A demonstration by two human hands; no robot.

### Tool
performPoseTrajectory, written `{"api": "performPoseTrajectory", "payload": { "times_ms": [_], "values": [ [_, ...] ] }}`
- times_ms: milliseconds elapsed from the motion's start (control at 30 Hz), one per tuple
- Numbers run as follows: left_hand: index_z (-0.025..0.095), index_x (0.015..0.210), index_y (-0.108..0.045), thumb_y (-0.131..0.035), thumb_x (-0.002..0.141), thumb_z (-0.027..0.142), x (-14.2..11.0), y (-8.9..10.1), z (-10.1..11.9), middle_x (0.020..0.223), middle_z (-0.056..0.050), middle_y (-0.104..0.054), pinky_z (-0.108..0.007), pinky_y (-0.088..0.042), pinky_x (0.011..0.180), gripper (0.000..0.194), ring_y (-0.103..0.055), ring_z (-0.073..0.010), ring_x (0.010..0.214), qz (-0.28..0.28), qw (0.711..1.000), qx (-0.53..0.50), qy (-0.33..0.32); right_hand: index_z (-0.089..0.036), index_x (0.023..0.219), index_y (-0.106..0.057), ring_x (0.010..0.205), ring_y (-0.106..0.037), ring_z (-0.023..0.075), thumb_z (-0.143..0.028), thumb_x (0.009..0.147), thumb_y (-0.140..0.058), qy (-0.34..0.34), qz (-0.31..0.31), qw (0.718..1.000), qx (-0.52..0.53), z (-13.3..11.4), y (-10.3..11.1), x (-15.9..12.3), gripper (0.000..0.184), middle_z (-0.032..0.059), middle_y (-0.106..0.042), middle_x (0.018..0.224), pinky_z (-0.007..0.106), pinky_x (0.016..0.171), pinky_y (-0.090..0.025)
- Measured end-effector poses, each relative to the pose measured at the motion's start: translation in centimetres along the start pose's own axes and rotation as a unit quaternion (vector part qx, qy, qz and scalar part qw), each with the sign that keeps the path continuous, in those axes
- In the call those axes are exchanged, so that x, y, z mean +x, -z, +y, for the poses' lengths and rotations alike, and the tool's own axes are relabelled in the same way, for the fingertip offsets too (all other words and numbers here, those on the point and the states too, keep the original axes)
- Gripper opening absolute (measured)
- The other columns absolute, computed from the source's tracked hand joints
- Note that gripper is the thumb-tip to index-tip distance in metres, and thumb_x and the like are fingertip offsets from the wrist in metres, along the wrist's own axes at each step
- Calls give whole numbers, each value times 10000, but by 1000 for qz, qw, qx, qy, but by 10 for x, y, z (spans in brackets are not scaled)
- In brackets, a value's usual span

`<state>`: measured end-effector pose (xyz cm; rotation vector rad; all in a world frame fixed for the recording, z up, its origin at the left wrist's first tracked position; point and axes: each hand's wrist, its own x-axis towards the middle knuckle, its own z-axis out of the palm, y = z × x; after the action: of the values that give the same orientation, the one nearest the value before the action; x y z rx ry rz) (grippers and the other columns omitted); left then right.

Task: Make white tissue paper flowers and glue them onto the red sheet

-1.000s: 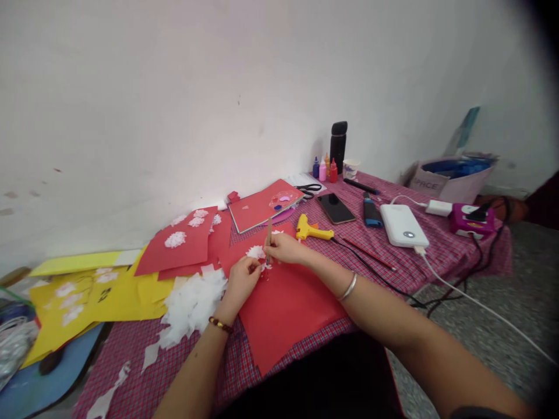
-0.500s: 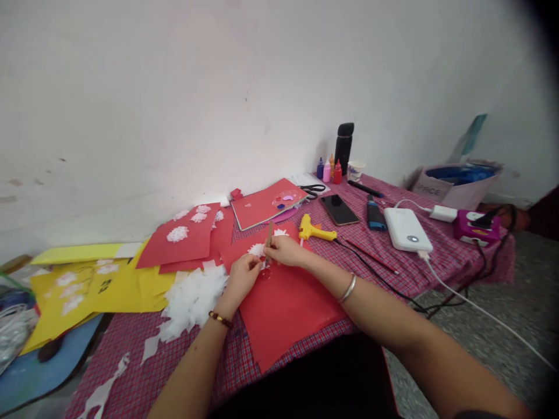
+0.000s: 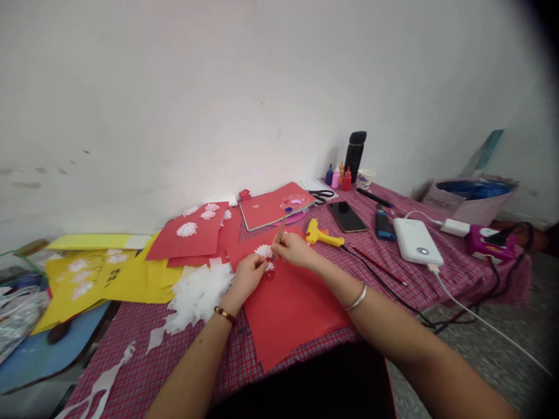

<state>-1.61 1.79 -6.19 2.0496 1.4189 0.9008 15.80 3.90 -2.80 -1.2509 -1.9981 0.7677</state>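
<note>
White paper is forming a ruffled cluster [image 3: 263, 251] on the far part of a red sheet [image 3: 294, 320], which is lying at the near edge of the table, directly before the person. Just beside the cluster, the right hand [image 3: 293, 250] is pinching a thin stick [image 3: 280, 230] between thumb and fingers, its upper end pointing up and away. Opposite it, the left hand [image 3: 250, 276] is resting low over the sheet with thumb and forefinger drawn together; whether they are gripping a scrap, I cannot tell. A small glossy spot [image 3: 271, 276] is showing on the red just nearer than the fingertips.

Left of the sheet, a heap of white scraps [image 3: 198, 294] is spreading over the checked cloth [image 3: 209, 364]. Beyond it, red cards [image 3: 201, 247] are bearing more white clusters, and yellow sheets [image 3: 135, 282] are lying farther left. Right of the right hand, a yellow glue gun [image 3: 322, 235] is lying on its side, with a phone [image 3: 348, 216] beyond it and a red pencil [image 3: 379, 265] slanting nearby.
</note>
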Motion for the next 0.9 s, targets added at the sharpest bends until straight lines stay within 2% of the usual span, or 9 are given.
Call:
{"api": "performPoseTrajectory", "payload": {
  "times_ms": [100, 167, 300, 400, 467, 533, 700, 800, 900],
  "values": [
    [150, 697, -618, -500, 763, 258, 2, 5, 3, 674, -16, -613, -261, -403, 622, 173, -541, -147, 646, 1, 1000, -12, 3, -143, 726, -533, 444, -490, 74, -205, 829, -435, -27, 20, 995, 94, 3, 7, 3, 155, -6, -593, 577, 182, 462, -359],
    [143, 836, -625, -483, 778, 284, 1, 22, 6, 723, -25, -627, -252, -427, 600, 209, -549, -135, 628, 16, 997, -69, 29, -145, 703, -520, 421, -475, 67, -200, 819, -448, -34, 13, 991, 129, 2, 9, 3, 147, -11, -580, 562, 176, 438, -359],
    [144, 1032, -559, -522, 767, 290, -18, 90, 13, 689, 14, -558, -198, -422, 531, 305, -506, -89, 555, 137, 962, -229, 66, -145, 660, -510, 413, -458, 65, -197, 801, -462, -29, -4, 984, 175, -6, 6, -2, 157, -17, -546, 531, 174, 420, -357],
    [166, 1009, -567, -509, 795, 299, -50, 136, 17, 554, 76, -408, -164, -306, 409, 259, -356, -58, 414, 183, 963, -175, 91, -147, 669, -513, 429, -472, 75, -226, 786, -480, -10, -29, 979, 203, -9, 1, -6, 145, -17, -539, 535, 184, 431, -378],
    [173, 989, -578, -478, 827, 341, -76, 150, 16, 527, 80, -377, -171, -278, 389, 254, -333, -63, 391, 161, 973, -102, 131, -150, 677, -516, 434, -474, 79, -250, 781, -488, -3, -39, 976, 213, -10, -2, -7, 147, -15, -546, 540, 189, 435, -384],
    [174, 928, -605, -495, 827, 364, -102, 152, 12, 521, 66, -413, -188, -294, 404, 242, -369, -78, 410, 118, 982, -4, 145, -153, 685, -518, 447, -480, 84, -269, 779, -494, 4, -45, 975, 218, -11, -4, -9, 151, -9, -556, 553, 194, 442, -390],
    [195, 780, -622, -510, 833, 251, -141, 132, 2, 813, -38, -606, -284, -445, 708, 136, -566, -164, 775, -7, 980, 200, -3, -163, 693, -511, 457, -488, 92, -282, 781, -490, 17, -53, 974, 218, -16, -7, -13, 150, -7, -565, 569, 208, 460, -394],
    [193, 770, -580, -485, 838, 197, -139, 119, 1, 946, -63, -610, -322, -443, 809, 116, -560, -185, 906, -6, 973, 229, -32, -158, 698, -523, 459, -496, 97, -281, 789, -484, 14, -51, 975, 215, -19, -9, -15, 158, 2, -577, 564, 210, 463, -392],
    [188, 816, -537, -512, 809, 190, -125, 108, -1, 928, -69, -611, -343, -447, 792, 27, -566, -201, 881, 19, 966, 257, -4, -156, 698, -532, 456, -500, 96, -285, 799, -476, 19, -50, 977, 206, -18, -10, -15, 174, 6, -589, 569, 209, 464, -384]
  ]
}}
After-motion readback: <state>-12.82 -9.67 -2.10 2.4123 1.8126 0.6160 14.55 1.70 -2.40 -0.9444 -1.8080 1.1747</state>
